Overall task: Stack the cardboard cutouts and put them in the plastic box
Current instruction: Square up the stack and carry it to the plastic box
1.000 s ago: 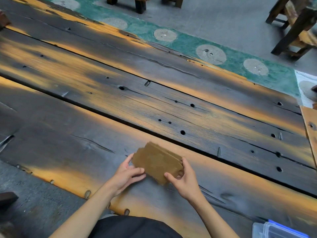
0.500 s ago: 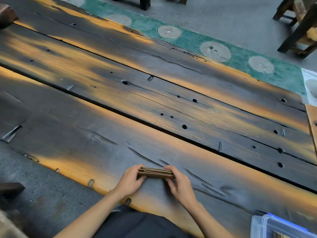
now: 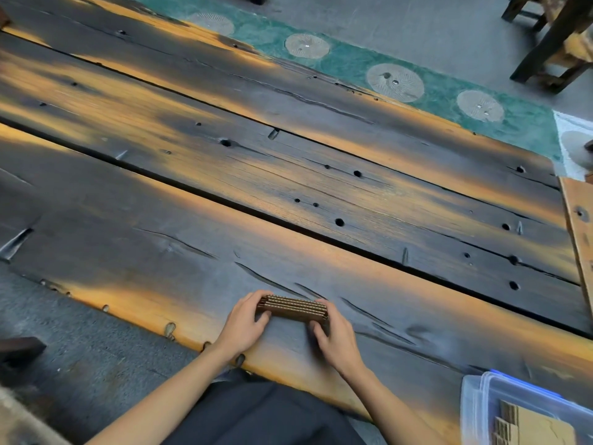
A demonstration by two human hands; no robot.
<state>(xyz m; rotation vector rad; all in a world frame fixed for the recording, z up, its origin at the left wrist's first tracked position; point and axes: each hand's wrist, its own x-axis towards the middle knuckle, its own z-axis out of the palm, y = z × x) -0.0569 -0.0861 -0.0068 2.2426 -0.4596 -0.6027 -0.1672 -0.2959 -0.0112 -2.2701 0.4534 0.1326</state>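
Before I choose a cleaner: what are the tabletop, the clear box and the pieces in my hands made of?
Table: seemingly solid wood planks, dark worn finish with orange patches, cracks and holes. Box: translucent plastic with a blue rim, contents showing through. Stack of cutouts, held between left hand and right hand: brown corrugated cardboard, fluted edges visible.
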